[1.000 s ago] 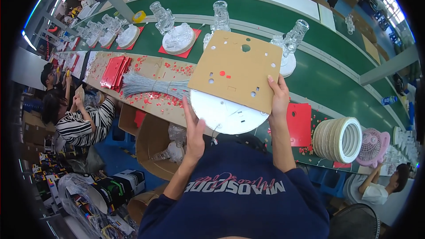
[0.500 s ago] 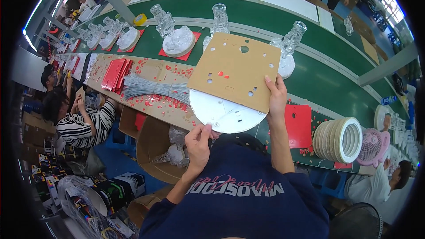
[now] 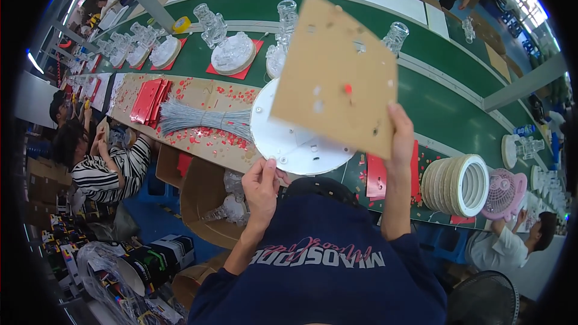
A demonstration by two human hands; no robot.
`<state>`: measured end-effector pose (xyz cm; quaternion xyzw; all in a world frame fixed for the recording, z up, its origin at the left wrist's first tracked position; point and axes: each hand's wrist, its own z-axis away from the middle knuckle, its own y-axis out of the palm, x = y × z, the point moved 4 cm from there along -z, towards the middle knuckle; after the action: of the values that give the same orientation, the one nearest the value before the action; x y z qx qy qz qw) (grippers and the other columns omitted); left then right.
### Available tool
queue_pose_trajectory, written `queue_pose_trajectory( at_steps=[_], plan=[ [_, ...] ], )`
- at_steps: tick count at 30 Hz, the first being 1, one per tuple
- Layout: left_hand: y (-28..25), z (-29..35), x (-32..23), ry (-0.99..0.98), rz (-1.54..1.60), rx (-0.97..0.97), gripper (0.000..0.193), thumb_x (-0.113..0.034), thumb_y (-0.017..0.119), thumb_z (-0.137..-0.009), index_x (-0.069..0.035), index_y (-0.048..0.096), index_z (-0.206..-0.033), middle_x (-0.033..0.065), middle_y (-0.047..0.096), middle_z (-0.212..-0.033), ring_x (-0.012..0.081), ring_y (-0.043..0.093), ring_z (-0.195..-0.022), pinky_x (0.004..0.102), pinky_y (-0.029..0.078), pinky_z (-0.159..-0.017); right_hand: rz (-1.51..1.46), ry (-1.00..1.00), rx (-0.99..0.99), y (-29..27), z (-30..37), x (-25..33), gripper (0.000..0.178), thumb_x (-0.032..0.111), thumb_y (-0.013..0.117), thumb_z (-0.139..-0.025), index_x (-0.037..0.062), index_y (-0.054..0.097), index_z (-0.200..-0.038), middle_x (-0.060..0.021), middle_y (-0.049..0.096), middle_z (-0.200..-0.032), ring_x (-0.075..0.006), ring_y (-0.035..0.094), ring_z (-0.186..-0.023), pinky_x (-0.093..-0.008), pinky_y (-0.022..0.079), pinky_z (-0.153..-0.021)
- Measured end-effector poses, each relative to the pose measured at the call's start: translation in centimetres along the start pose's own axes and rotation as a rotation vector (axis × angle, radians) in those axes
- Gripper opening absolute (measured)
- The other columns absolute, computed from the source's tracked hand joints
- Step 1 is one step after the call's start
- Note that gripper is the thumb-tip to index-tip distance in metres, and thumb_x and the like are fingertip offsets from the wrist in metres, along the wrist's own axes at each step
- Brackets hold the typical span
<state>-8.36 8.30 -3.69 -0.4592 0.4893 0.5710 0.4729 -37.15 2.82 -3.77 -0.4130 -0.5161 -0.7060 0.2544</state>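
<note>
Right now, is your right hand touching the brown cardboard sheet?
Touching. The head view shows it: the right hand holds the brown cardboard sheet by its right edge, thumb tip overlapping that edge.

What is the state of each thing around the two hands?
White round disc, near edge pinched by the left hand
Perforated cardboard sheet, gripped by the right hand, partly hiding the disc
Grey wire bundle, lying flat
Red sheets beside it, piled, overlapping
White rings, lined up on edge
Large carton, open
Pink fan, on or off unclear

Wire bundle [image 3: 205, 118] lies left of the disc [image 3: 274, 141].
</note>
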Motion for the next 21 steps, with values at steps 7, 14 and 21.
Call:
queue_pose_trajectory(
  at_steps=[7, 14, 21],
  plan=[
    [-1.3, -0.1, 2.2, 0.082, 0.182, -0.045, 0.029, -0.016, 0.05, -0.101, -0.005, 0.055, -0.076, 0.0007, 0.047, -0.064, 0.0093, 0.035, -0.053, 0.026, 0.025, -0.05, 0.417, 0.115, 0.047, 0.8, 0.7, -1.4, 0.026, 0.02, 0.071, -0.097, 0.0055, 0.057, -0.081, 0.0026, 0.062, -0.072, 0.0001, 0.052, -0.062, -0.0196, 0.039, -0.056],
    [-0.7, -0.2, 1.8, 0.113, 0.389, -0.164, 0.064, -0.055, 0.028, -0.105, -0.005, 0.06, -0.08, 0.0003, 0.048, -0.063, 0.0108, 0.035, -0.056, 0.0269, 0.025, -0.054, 0.784, -0.016, 0.037, 1.2, 0.3, -1.1, 0.036, 0.023, 0.076, -0.094, 0.0067, 0.052, -0.073, 0.0065, 0.054, -0.064, 0.0007, 0.044, -0.059, -0.0214, 0.033, -0.053],
    [-2.2, -0.6, 1.1, -0.02, 0.036, -0.13, 0.036, -0.034, 0.055, -0.103, -0.006, 0.061, -0.08, -0.0025, 0.05, -0.063, 0.0081, 0.038, -0.056, 0.0281, 0.029, -0.053, 0.78, -0.015, 0.046, 0.9, 0.2, -1.1, 0.038, 0.022, 0.077, -0.092, 0.0072, 0.049, -0.071, 0.0071, 0.049, -0.062, 0.0005, 0.042, -0.059, -0.0217, 0.032, -0.053]
  ],
)
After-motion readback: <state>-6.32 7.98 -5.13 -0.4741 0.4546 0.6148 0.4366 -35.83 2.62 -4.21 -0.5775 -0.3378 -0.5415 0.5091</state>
